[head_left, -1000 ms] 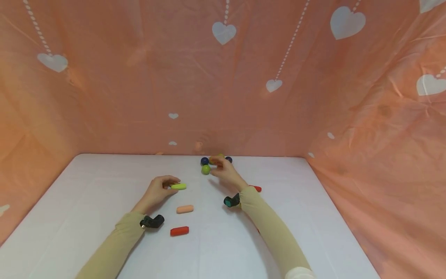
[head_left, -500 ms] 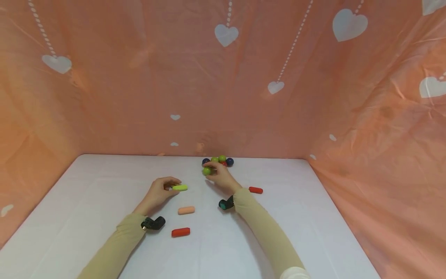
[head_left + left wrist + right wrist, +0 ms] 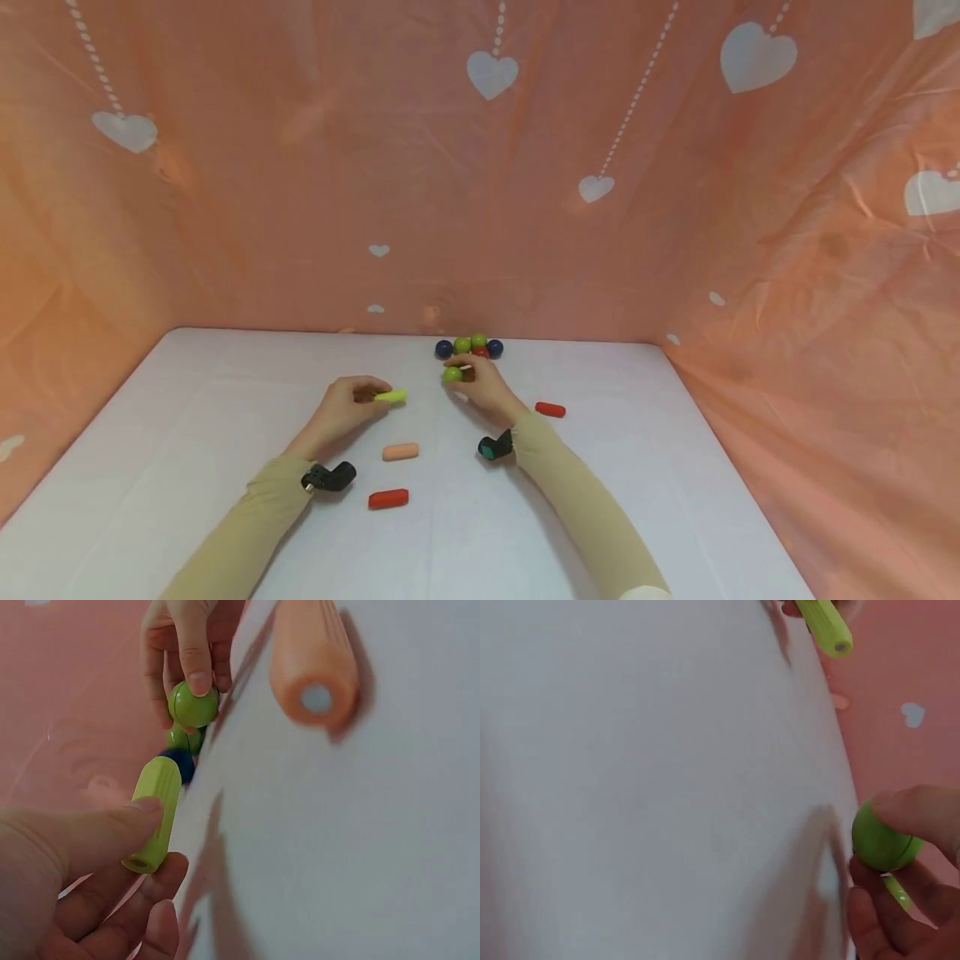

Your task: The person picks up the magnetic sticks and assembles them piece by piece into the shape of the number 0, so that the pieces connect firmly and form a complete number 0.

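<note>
My left hand [image 3: 341, 410] pinches a short yellow-green ribbed toy stick [image 3: 156, 814] between thumb and fingers. The stick points toward the right hand, and a small dark spot shows in its near end. A glossy green ball [image 3: 883, 838] is pinched between the thumb and fingers of my right hand [image 3: 491, 390]; a seam line runs around it. In the head view, stick and ball are held a short distance apart. Just beyond the right hand sits a cluster of balls: green ones [image 3: 478, 341], a red one [image 3: 481, 353], and dark blue ones [image 3: 443, 349].
On the white tabletop [image 3: 300, 550], a peach stick [image 3: 401, 452] and a red stick [image 3: 388, 499] lie nearer the front. Another red stick [image 3: 551, 409] lies right of the right hand. A pinkish-orange curtain with white hearts [image 3: 492, 75] surrounds the table's back and sides.
The right hand has moved from over the ball cluster to the front green ball, gripped it and drawn it slightly nearer. The left hand has raised and tilted the yellow-green stick a little.
</note>
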The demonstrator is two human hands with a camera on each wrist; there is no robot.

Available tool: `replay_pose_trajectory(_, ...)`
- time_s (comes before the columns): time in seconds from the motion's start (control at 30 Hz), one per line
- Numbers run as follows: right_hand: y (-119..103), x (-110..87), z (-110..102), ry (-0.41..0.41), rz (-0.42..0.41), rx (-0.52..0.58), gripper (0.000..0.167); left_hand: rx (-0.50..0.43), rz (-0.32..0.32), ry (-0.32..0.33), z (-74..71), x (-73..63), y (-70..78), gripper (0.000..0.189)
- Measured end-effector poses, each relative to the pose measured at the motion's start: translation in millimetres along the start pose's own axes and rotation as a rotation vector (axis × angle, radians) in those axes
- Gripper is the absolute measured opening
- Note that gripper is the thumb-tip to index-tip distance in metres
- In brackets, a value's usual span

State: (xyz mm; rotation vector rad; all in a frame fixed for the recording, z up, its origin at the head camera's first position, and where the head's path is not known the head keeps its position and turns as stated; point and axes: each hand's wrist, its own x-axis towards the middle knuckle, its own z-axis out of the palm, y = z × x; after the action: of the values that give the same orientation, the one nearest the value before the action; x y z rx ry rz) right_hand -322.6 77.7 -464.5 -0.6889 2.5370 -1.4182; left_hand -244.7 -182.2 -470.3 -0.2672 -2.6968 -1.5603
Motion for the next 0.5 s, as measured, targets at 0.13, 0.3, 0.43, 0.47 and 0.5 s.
replay_pose_trajectory(0.13,-0.7,-12.9,-10.1,-0.022,-0.009,-0.004,0.035,-0.080,-0.042,-0.046,5.7,3.5,11.0,0.026)
replay_pose_trajectory(0.3,-2.0,-26.3,-23.6,-0.041,-0.033,-0.020,0.036,-0.196,-0.067,-0.125,17.1,10.7,22.9,0.021)
replay_pose_trajectory(0.43,-1.4,-35.0,-31.9,-0.062,-0.041,-0.016,0.037,-0.235,-0.053,-0.155,29.4,17.7,27.4,0.020)
replay_pose_trajectory(0.47,-1.3,-37.2,-33.4,-0.070,-0.038,-0.010,0.037,-0.228,-0.037,-0.153,32.6,20.0,27.9,0.021)
replay_pose_trajectory(0.5,-0.6,-39.0,-34.7,-0.076,-0.034,-0.007,0.038,-0.217,-0.023,-0.144,35.8,22.4,28.2,0.021)
